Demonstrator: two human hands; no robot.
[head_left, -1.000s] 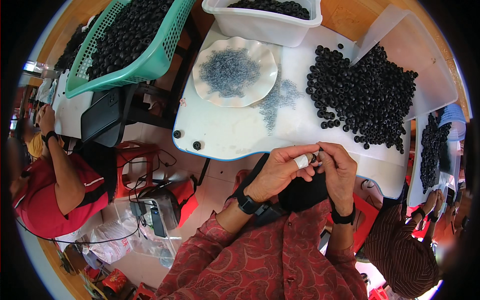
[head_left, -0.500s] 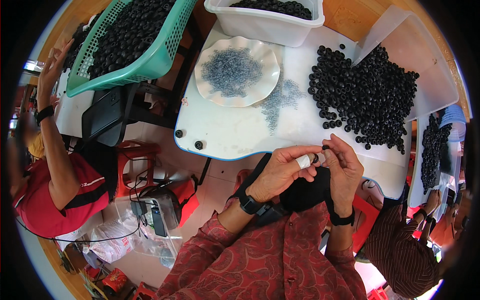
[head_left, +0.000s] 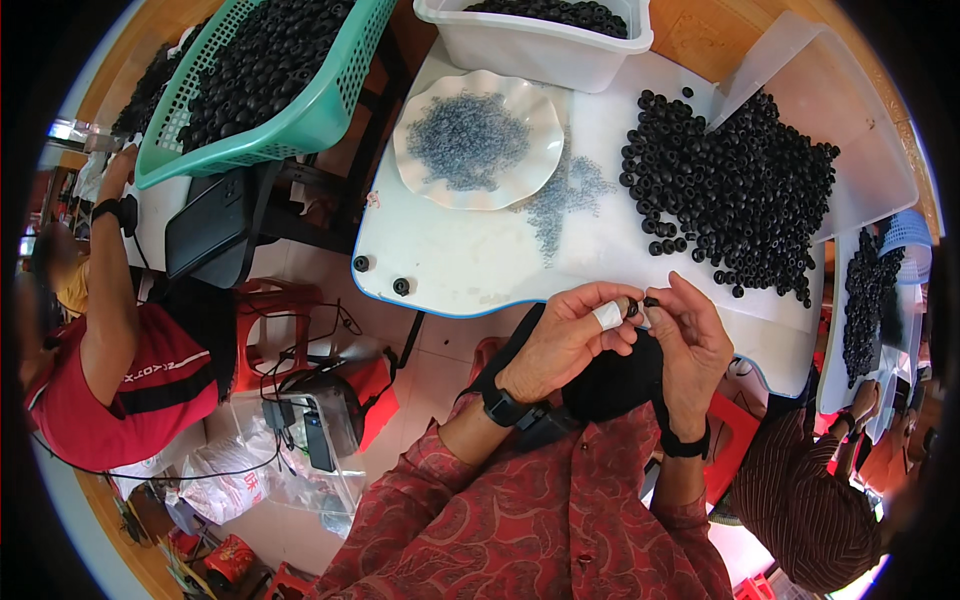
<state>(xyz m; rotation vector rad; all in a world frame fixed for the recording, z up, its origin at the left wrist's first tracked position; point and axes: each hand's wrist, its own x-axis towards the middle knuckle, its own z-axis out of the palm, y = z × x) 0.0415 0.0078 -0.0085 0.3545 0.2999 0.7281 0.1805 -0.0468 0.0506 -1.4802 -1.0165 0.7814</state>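
Just past the table's near edge, both my hands meet at small black ring-shaped pieces. My left hand (head_left: 575, 338), with white tape round one finger, is closed on a black ring piece (head_left: 632, 310) at its fingertips. My right hand (head_left: 690, 340) pinches another black ring piece (head_left: 651, 302) close beside it. Whether the two pieces touch is too small to tell. A large pile of similar black pieces (head_left: 735, 190) lies beyond my right hand. Tiny translucent rings (head_left: 470, 140) fill a scalloped white plate (head_left: 550, 165), and more (head_left: 550, 220) are scattered beside it.
Two loose black pieces (head_left: 401, 286) sit near the table's (head_left: 440, 255) left edge. At the back stand a white tub (head_left: 540, 55) and a tipped clear bin (head_left: 850, 130). A green basket (head_left: 300, 130) of black pieces stands left. Co-workers (head_left: 120, 390) sit on both sides.
My left fingertips have shifted, and the black piece in them shows more plainly beside the one in my right hand. The co-worker at left has lowered a raised hand.
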